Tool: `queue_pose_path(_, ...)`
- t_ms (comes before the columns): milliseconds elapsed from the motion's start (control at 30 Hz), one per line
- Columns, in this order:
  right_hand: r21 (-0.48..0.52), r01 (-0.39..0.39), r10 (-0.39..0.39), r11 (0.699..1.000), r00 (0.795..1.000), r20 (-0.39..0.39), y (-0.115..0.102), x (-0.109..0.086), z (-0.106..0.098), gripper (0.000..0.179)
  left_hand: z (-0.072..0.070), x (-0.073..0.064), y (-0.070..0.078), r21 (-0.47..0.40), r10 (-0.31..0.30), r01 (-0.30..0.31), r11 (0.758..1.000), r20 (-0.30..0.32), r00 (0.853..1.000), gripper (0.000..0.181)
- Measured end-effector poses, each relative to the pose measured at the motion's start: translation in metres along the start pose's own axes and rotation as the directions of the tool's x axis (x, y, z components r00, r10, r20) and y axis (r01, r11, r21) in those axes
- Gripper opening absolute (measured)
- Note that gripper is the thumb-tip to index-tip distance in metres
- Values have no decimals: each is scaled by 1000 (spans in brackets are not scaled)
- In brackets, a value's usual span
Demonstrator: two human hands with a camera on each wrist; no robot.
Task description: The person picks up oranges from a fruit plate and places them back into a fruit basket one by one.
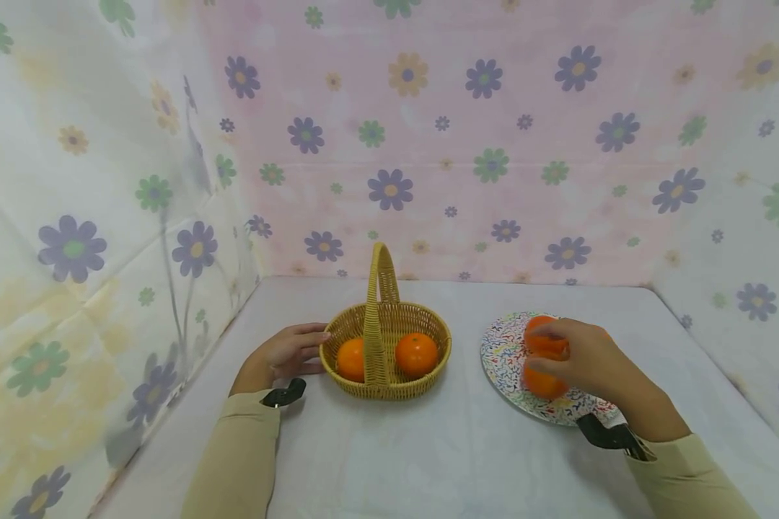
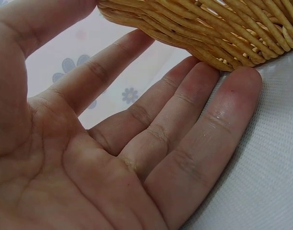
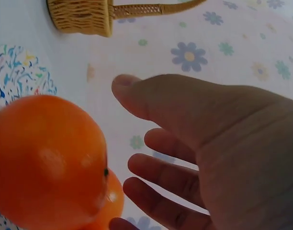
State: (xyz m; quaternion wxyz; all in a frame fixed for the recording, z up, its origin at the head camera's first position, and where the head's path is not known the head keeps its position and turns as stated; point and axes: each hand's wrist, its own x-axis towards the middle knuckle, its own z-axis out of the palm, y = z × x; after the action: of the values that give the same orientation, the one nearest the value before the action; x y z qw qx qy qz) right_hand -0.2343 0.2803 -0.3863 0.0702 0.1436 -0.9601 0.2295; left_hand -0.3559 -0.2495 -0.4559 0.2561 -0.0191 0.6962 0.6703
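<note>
A yellow wicker basket (image 1: 405, 391) with a tall arched handle holds two oranges, one left of the handle (image 1: 350, 360) and one right of it (image 1: 417, 355). My left hand (image 1: 292, 351) is at the basket's left side; in the left wrist view its nearly straight fingers (image 2: 185, 120) touch the lower wicker wall. Over a round, colourfully speckled plate (image 1: 503, 360), my right hand (image 1: 591, 360) hovers with thumb and fingers apart, holding nothing. Oranges lie on that plate, a front one (image 1: 545, 382) and a rear one (image 1: 537, 324), partly hidden by the hand. A large orange (image 3: 46, 163) sits beside the right fingertips.
A white cloth (image 1: 428, 461) covers the table. Flower-patterned curtains (image 1: 389, 144) enclose it at the back and on both sides. Between basket and plate lies a strip of white cloth.
</note>
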Motion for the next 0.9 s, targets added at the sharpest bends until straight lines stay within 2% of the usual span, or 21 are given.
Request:
queue_pose_path(300, 30, -59, 56, 998, 995, 83, 11, -4, -10, 71, -2, 1, -2, -5, 22, -22, 1000, 11, 1000, 68)
queue_pose_path(700, 20, -82, 78, 996, 985, 156, 18, -2, -3, 68, -1, 0, 1, 6, 24, -24, 1000, 27, 999, 67)
queue_pose_path(900, 5, -74, 72, 997, 982, 172, 18, -1, -1, 67, 0, -1, 0, 4, 28, -28, 1000, 10, 1000, 65)
